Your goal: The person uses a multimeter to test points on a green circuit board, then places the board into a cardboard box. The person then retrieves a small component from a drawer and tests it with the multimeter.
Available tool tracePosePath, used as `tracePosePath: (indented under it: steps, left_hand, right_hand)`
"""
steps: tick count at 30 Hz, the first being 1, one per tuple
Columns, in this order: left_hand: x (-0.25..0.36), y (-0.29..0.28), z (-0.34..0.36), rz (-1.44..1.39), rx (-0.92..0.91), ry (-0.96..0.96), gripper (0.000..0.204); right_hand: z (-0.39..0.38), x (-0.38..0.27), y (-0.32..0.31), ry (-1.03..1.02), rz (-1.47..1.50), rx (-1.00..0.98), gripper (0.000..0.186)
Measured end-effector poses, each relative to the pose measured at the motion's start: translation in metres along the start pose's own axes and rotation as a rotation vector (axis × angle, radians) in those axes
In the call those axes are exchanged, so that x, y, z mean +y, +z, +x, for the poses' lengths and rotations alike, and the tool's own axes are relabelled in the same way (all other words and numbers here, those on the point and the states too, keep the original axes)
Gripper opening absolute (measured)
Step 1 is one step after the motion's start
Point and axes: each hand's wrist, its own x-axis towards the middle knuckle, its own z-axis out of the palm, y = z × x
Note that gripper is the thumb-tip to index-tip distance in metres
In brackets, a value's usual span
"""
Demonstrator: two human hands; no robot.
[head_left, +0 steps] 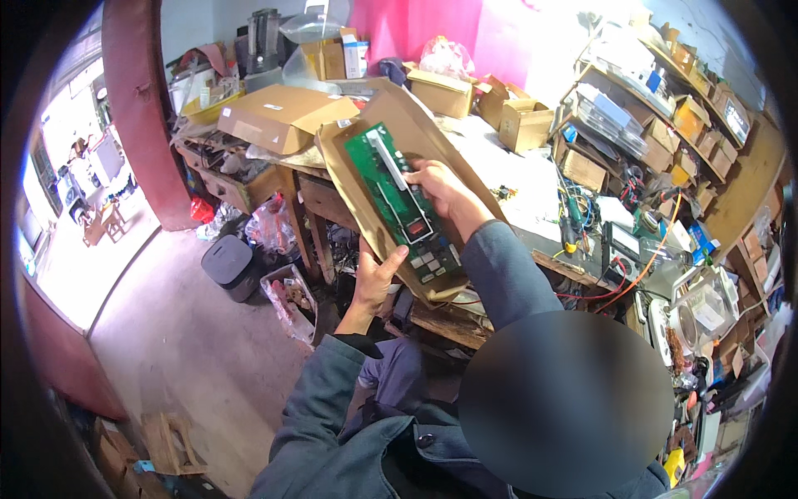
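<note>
A long green circuit board (378, 193) lies tilted inside an open, shallow cardboard box (342, 176). The board carries a pale metal strip, a small dark-red display and several white blocks at its near end. My left hand (374, 279) grips the near left edge of the box, thumb on the rim by the board and the other fingers mostly hidden behind. Reaching over the right side of the box, my right hand (445, 190) has its fingers closed at the board's right edge, next to the metal strip.
A closed carton (278, 116) and small open boxes (525, 125) stand on the workbench (544, 193). Wires, pliers and a meter (622, 249) crowd its right end below loaded shelves (632, 116). On the floor at left are a black bin (229, 264) and a white tub (289, 303).
</note>
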Motion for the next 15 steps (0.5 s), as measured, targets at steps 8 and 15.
tracePosePath:
  steps: [8,15]
  left_hand:
    - [0.001,-0.003,0.003,-0.035,0.011,0.001,0.068]
    - [-0.002,-0.008,0.005,0.064,0.037,0.003,0.067]
  right_hand:
    - [0.004,0.006,0.019,0.142,0.106,0.019,0.037]
    - [-0.026,-0.004,0.035,-0.486,-0.707,0.53,0.032]
